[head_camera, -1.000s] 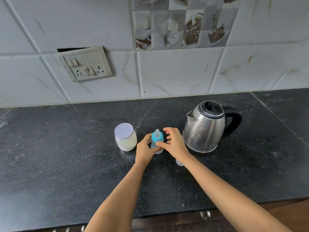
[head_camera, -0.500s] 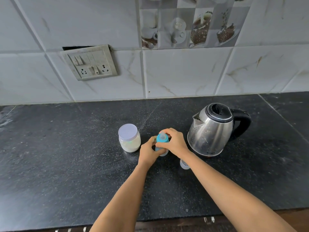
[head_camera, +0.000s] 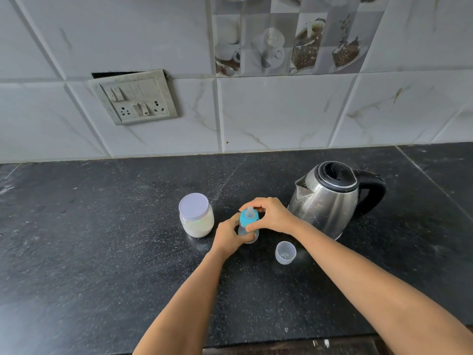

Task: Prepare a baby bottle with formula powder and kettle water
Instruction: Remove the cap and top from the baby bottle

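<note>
On the black stone counter (head_camera: 102,252), between a powder jar and a steel kettle, a small baby bottle (head_camera: 247,233) stands upright with both hands on it. The left hand (head_camera: 229,235) grips the clear lower body from the left, fingers curled round its front near the base. The right hand (head_camera: 272,215) comes in from the right and closes on the top. Its fingers arch over the far side of the blue collar (head_camera: 247,219) and its thumb lies across the near side just below it. The translucent teat (head_camera: 250,212) pokes up from the collar in the gap between thumb and fingers, and nothing covers it. So the bottle sits wholly inside the two grips, body in the left and neck in the right, and its base is at the counter. Whether the base touches the counter cannot be told.

The jar (head_camera: 196,221) stands just beside the left hand, apart from it. It holds pale powder, and its flat lilac lid (head_camera: 193,204) is on. The kettle (head_camera: 327,201) stands behind the right wrist, spout toward the bottle, black handle away, lid down. A small clear cap (head_camera: 286,252) lies mouth up on the counter in front of the right forearm, near the bottle but not touching it. On the tiled wall (head_camera: 281,111) behind, a grey switch plate (head_camera: 134,97) hangs slightly askew.
</note>
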